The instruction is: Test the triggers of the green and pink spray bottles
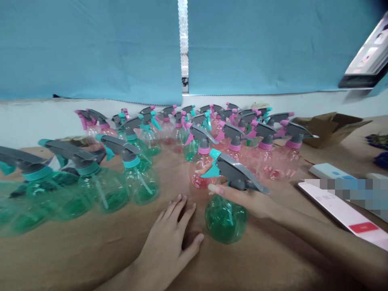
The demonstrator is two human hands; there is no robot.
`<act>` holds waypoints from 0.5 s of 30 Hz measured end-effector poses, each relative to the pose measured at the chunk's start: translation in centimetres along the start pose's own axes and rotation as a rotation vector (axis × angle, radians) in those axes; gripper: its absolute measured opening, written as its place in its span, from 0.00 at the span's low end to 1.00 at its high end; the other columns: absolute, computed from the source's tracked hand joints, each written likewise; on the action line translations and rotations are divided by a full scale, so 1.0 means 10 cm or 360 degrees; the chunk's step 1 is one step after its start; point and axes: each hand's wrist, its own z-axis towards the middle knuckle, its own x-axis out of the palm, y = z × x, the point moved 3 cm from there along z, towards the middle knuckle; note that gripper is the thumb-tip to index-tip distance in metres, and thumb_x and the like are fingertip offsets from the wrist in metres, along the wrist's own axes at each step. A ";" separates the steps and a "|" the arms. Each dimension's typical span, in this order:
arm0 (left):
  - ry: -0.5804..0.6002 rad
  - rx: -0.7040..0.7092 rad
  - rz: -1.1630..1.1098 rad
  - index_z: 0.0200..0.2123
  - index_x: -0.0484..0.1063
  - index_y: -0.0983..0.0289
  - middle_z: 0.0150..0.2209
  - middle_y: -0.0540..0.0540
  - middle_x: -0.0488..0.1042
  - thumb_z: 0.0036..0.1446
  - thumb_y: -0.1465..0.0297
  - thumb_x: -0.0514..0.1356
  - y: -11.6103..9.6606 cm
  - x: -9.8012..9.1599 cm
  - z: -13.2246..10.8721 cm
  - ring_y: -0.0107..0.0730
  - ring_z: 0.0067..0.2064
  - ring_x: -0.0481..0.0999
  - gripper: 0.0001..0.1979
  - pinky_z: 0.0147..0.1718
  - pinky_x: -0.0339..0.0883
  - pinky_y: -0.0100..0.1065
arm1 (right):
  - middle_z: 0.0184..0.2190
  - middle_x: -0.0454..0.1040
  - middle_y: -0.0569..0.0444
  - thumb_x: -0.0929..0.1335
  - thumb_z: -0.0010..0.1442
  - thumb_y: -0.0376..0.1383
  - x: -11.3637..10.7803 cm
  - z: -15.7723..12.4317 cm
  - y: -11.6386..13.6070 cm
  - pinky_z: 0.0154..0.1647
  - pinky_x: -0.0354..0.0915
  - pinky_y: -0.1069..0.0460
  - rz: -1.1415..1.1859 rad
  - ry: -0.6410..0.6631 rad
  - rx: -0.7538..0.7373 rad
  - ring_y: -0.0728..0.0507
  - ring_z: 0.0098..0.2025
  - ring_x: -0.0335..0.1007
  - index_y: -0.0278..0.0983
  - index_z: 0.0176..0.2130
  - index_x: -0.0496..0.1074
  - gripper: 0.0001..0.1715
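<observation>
A green spray bottle (226, 218) with a grey and turquoise trigger head stands upright in front of me. My right hand (233, 192) is closed around its neck, just under the trigger. Flat on the table, with fingers spread, my left hand (172, 232) lies to the left of that bottle and holds nothing. A pink spray bottle (202, 161) is right behind the held one, partly hidden by it. To the left of my hands, a row of green spray bottles includes one (142, 184) closest to my left fingertips.
Several more pink spray bottles (286, 157) and green ones crowd the back of the wooden table (121, 258). At the right lie a phone (336, 202) with a lit screen and a white and blue box (333, 171). Behind them is an open cardboard box (330, 127). Blue cloth (91, 48) covers the wall.
</observation>
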 end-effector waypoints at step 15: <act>0.0009 -0.0005 0.0017 0.57 0.63 0.68 0.60 0.66 0.61 0.59 0.59 0.56 -0.01 0.00 0.00 0.53 0.60 0.59 0.27 0.53 0.60 0.52 | 0.28 0.73 0.57 0.66 0.57 0.49 -0.01 0.00 0.06 0.34 0.70 0.51 -0.0009 -0.0042 -0.0023 0.47 0.30 0.71 0.42 0.38 0.73 0.16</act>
